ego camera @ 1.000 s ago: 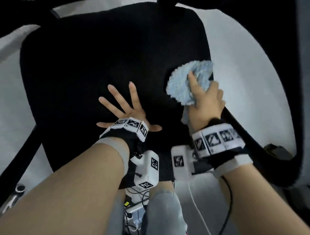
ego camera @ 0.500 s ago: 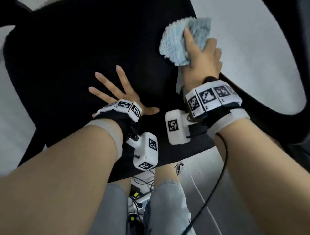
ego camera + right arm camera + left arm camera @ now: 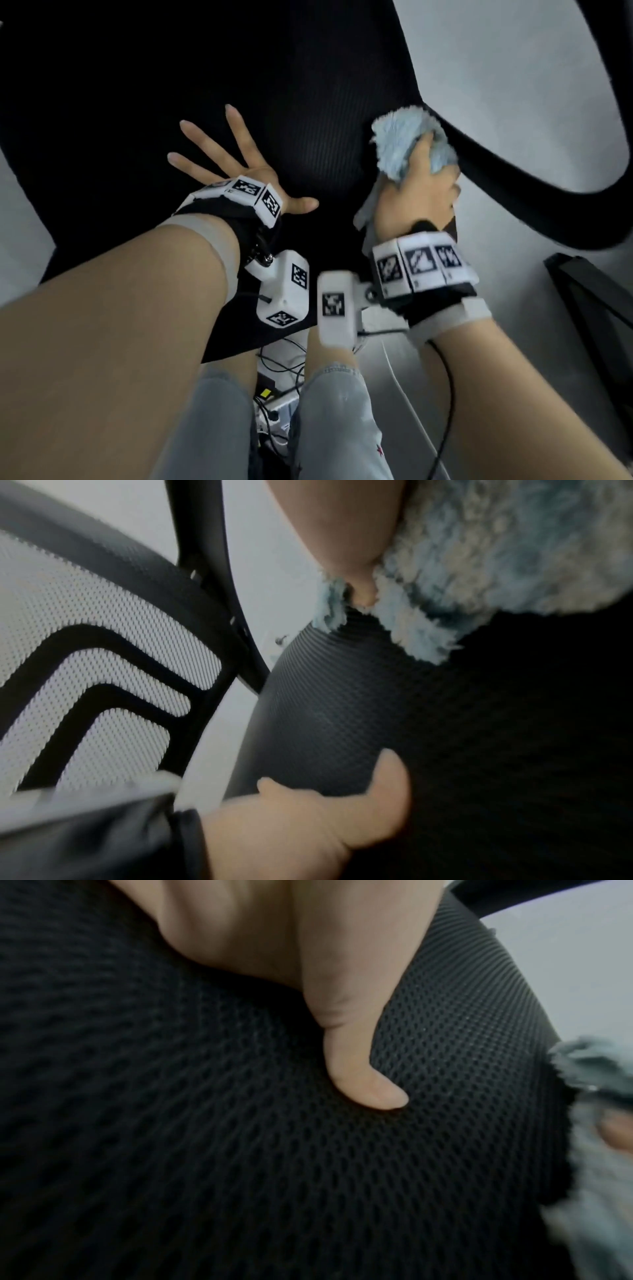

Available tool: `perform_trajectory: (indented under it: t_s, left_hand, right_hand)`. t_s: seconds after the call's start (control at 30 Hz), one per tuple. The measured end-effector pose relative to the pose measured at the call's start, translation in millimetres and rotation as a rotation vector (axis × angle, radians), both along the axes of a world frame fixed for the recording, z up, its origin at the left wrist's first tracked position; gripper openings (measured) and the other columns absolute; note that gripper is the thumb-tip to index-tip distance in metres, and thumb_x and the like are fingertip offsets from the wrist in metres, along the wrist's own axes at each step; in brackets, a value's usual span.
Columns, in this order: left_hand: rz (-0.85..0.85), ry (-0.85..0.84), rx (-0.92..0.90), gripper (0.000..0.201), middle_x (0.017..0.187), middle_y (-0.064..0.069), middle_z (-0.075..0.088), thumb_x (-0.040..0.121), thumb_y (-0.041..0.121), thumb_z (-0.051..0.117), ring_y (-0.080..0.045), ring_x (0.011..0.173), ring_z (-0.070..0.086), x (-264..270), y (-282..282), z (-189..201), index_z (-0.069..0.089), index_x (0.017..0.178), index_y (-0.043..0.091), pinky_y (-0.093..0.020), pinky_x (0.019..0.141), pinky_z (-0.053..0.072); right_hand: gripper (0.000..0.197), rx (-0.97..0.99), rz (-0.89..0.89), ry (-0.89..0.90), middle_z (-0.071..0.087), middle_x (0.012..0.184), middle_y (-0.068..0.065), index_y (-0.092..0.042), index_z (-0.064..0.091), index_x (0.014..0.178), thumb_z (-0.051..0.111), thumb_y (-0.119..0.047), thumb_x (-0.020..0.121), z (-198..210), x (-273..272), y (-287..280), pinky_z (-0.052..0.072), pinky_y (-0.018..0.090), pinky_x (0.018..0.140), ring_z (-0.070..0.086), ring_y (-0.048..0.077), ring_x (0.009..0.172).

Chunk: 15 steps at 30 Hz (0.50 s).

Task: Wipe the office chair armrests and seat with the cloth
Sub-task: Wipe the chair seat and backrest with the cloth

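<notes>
The black mesh seat (image 3: 144, 102) of the office chair fills the upper left of the head view. My left hand (image 3: 226, 161) lies flat on it with fingers spread; its thumb (image 3: 363, 1074) presses into the mesh (image 3: 205, 1150). My right hand (image 3: 421, 192) grips a fluffy light-blue cloth (image 3: 400, 144) and holds it down on the seat's right edge, beside the curved black armrest (image 3: 513, 192). In the right wrist view the cloth (image 3: 496, 547) bunches under my fingers on the seat (image 3: 342, 710).
The chair's mesh backrest (image 3: 85, 642) with black ribs stands behind the seat. Pale floor (image 3: 513, 85) shows beyond the armrest. Cables and a power strip (image 3: 277, 404) lie on the floor between my legs. A dark object (image 3: 589, 298) sits at the right.
My right hand has drawn the cloth back toward me along the seat's right edge after reaching farther forward. The left hand has stayed flat on the seat.
</notes>
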<state>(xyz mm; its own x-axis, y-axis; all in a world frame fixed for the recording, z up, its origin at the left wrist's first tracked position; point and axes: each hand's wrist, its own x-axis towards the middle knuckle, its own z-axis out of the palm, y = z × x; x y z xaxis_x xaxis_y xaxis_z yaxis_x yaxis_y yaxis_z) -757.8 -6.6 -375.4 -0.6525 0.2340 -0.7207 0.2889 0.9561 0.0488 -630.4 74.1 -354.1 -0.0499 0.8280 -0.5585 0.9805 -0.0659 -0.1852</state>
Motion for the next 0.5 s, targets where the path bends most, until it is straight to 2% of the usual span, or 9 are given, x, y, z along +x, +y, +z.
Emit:
perform_trajectory:
  t_s: [0.1,0.2,0.3,0.37,0.43,0.47,0.5]
  left_hand:
    - [0.068,0.0,0.031,0.144,0.148,-0.024,-0.031,0.042,0.07,0.072,-0.053,0.132,-0.026,1.7,4.7,6.2,-0.026,0.14,0.029,-0.077,0.096,-0.006]
    - [0.094,-0.045,0.064,0.139,0.145,-0.022,-0.038,0.05,0.067,0.072,-0.052,0.13,-0.03,-0.5,4.1,8.9,-0.03,0.138,0.031,-0.076,0.097,-0.004]
    - [0.113,-0.097,0.159,0.136,0.144,-0.016,-0.042,0.054,0.059,0.075,-0.045,0.132,-0.034,-1.3,-8.1,12.9,-0.03,0.136,0.036,-0.075,0.1,0.002]
    - [0.149,-0.063,0.249,0.136,0.146,-0.012,-0.04,0.054,0.049,0.08,-0.036,0.136,-0.032,-2.5,-28.3,16.5,-0.027,0.138,0.037,-0.073,0.104,0.0]
    - [0.252,0.017,0.234,0.138,0.147,-0.014,-0.037,0.052,0.043,0.083,-0.03,0.139,-0.029,-8.3,-60.0,21.0,-0.023,0.14,0.037,-0.065,0.108,-0.005]
    - [0.327,0.047,0.193,0.139,0.148,-0.014,-0.036,0.051,0.043,0.084,-0.028,0.139,-0.028,-12.6,-78.4,22.7,-0.022,0.14,0.038,-0.062,0.109,-0.005]
    - [0.393,0.056,0.15,0.138,0.149,-0.013,-0.035,0.05,0.044,0.084,-0.027,0.14,-0.027,-17.5,-96.0,24.5,-0.021,0.14,0.038,-0.061,0.11,-0.004]
  right_hand:
    - [0.071,0.031,0.159,0.008,0.018,0.147,0.021,-0.032,0.009,0.146,0.049,-0.026,0.088,1.9,-0.2,8.4,0.03,0.048,0.107,0.031,0.037,0.127]
    - [0.075,-0.017,0.304,-0.046,0.026,0.14,0.02,-0.033,0.009,0.146,0.052,-0.022,0.086,10.1,31.5,4.1,0.031,0.047,0.102,0.033,0.038,0.121]
    - [0.074,0.001,0.315,-0.075,0.031,0.135,0.019,-0.034,0.009,0.146,0.052,-0.023,0.087,10.6,43.9,-1.6,0.032,0.047,0.1,0.034,0.037,0.118]
    - [0.072,-0.032,0.252,-0.08,0.026,0.14,0.019,-0.034,0.008,0.146,0.05,-0.024,0.088,12.6,36.4,-2.9,0.03,0.047,0.105,0.032,0.038,0.122]
    - [0.071,-0.044,0.15,-0.066,0.019,0.146,0.018,-0.034,0.007,0.147,0.047,-0.025,0.089,12.3,12.5,-1.4,0.027,0.048,0.109,0.027,0.037,0.129]
    - [0.07,-0.054,0.148,-0.06,0.017,0.148,0.018,-0.034,0.006,0.146,0.047,-0.027,0.09,11.8,-5.5,-1.7,0.026,0.048,0.109,0.026,0.037,0.13]
    - [0.069,-0.064,0.219,-0.065,0.016,0.148,0.018,-0.034,0.006,0.146,0.047,-0.027,0.09,10.5,-26.9,-7.3,0.026,0.049,0.107,0.026,0.038,0.129]
